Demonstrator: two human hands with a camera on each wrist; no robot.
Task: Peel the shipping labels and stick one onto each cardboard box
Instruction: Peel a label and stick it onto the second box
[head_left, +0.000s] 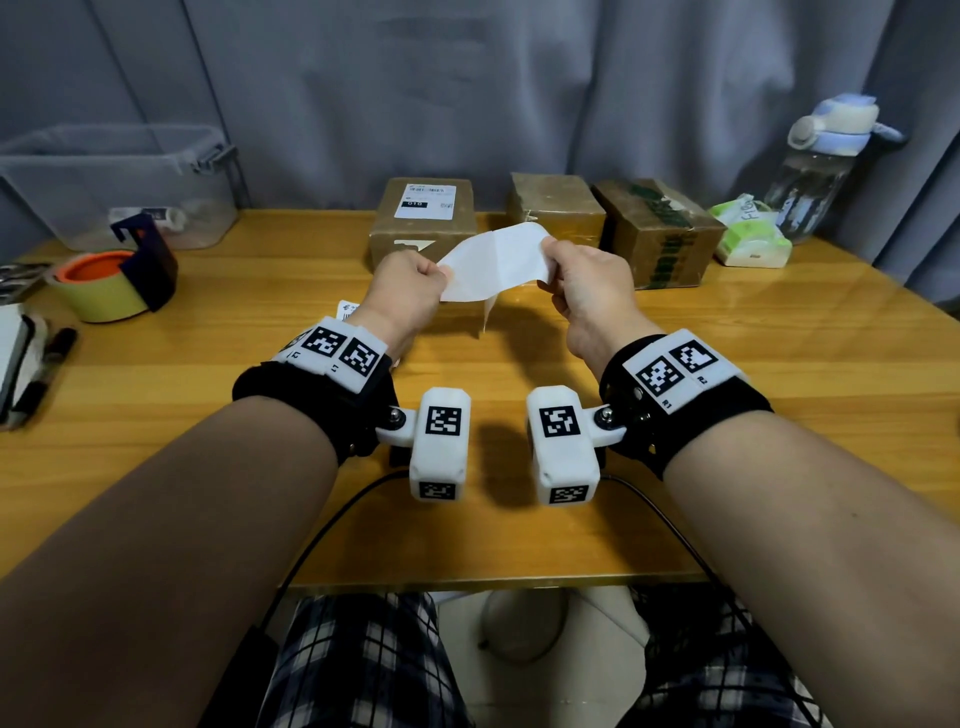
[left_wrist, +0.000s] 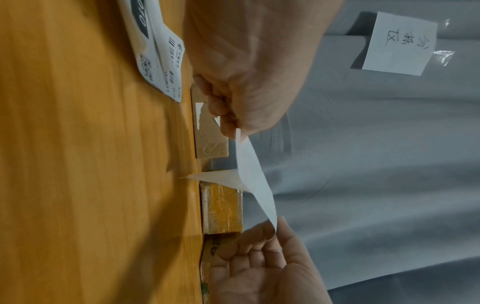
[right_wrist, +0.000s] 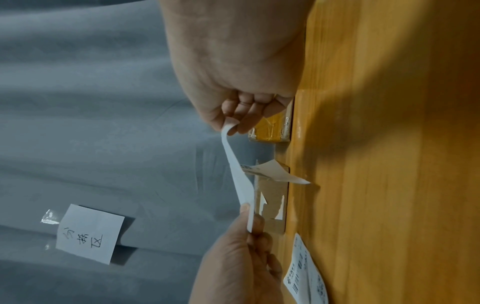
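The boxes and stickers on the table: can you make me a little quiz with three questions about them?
1. How many cardboard boxes stand at the back of the table?
2. True or false: the left box already has a label on top.
3. Which hands pinch the white sheet: A) left hand only, B) right hand only, C) both?

Key: 1. three; 2. true; 3. C

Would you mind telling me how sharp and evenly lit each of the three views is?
Head view: sharp centre, wide-angle bowing at the edges, hard shadows on the table. Left wrist view: table grain smeared by blur. Right wrist view: table equally blurred, broad dark shadow across it.
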